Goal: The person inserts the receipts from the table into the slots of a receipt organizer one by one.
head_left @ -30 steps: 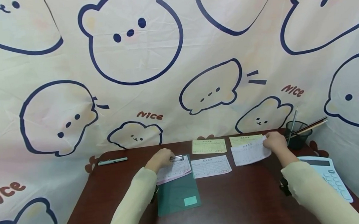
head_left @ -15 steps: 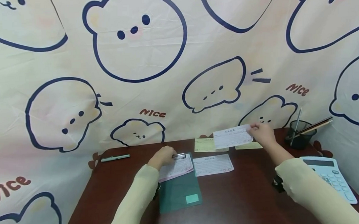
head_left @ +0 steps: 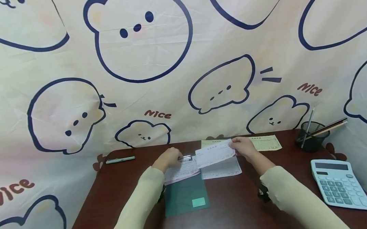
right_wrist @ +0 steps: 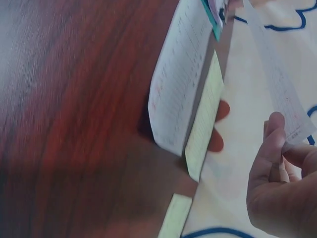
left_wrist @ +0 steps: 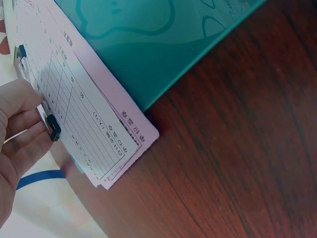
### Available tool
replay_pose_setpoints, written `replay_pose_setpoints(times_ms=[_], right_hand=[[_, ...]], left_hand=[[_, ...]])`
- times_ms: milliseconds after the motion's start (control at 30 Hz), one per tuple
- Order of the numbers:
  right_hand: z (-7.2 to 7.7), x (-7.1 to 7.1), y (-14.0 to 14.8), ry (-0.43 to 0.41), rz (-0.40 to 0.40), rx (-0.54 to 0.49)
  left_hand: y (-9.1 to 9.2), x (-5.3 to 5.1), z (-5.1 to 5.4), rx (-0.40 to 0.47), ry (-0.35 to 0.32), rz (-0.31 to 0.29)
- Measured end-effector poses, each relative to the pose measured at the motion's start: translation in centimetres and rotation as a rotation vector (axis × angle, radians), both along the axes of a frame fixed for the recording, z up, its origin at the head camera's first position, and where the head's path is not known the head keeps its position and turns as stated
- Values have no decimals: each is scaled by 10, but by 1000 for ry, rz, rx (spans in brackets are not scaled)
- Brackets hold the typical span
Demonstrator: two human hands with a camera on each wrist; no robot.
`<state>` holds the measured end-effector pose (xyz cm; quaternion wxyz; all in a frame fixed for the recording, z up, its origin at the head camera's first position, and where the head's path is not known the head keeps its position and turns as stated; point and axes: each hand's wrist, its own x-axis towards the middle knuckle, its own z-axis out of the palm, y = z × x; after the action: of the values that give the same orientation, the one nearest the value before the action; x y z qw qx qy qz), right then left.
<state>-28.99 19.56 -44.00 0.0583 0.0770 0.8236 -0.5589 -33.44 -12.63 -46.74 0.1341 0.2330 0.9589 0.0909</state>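
Observation:
A green clipboard (head_left: 187, 198) lies on the desk with white and pink printed forms (left_wrist: 94, 104) at its top. My left hand (head_left: 168, 159) pinches the metal clip (head_left: 187, 158), thumb on one side and fingers on the other. In my right hand (head_left: 244, 147), thumb and fingers pinch the right end of a white form (head_left: 215, 154). That form is raised above the desk, its left end near the clip. Below it, partly covered, another white form (head_left: 224, 170) lies right beside the clipboard. The right wrist view shows the held form (right_wrist: 280, 84) edge-on.
Two yellow forms lie at the desk's back edge, one yellow form (head_left: 267, 143) to the right and the other yellow form (right_wrist: 205, 119) partly covered. A pen (head_left: 121, 160) lies at the left. A black mesh pen cup (head_left: 310, 141) and a calculator (head_left: 341, 186) stand at the right.
My right hand has lifted the white form off the right yellow form and carried it left to the clipboard's top. My left hand has stayed at the clip.

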Motion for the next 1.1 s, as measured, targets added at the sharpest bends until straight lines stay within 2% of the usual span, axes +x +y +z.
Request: replay_pose_setpoints(times_ms=[133,367,500,700,933,1100], right_hand=[[-6,0,-13,-43,18,22],[-13,0,-25,-71,28,17],[-15,0,-32,-70,51,32],[-24,2,-55,-52,65,-5],[-47,9,-83,-77,94,9],[-53,15,-97,-69,113,-21]], left_hand=[[0,0,-1,6,-7,4],[1,-1,-2,-16,26,-19],[3,-2,-2,-15,28,-25],[4,-2,0,-37,39,-34],[4,-1,1,-36,19,-9],[5,-1,3,-28,16,16]])
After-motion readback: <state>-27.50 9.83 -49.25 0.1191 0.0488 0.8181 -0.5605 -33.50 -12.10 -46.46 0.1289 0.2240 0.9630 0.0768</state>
